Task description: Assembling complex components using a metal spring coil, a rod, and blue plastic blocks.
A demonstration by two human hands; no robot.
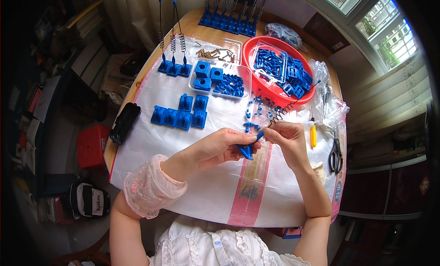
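Shirt [215,245] at bottom; mid-frame, left fingers [234,137] are closed round a blue base [245,152], right fingers [276,136] pinching a spring [281,115] at its end. If they slip, it could whip the bits [248,115] around.

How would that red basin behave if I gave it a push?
The red basin looks wide and shallow, so it would probably slide rather than tip. It may feel fairly heavy, being piled with blue pieces. Those could shift or spill, as they lie loosely jumbled.
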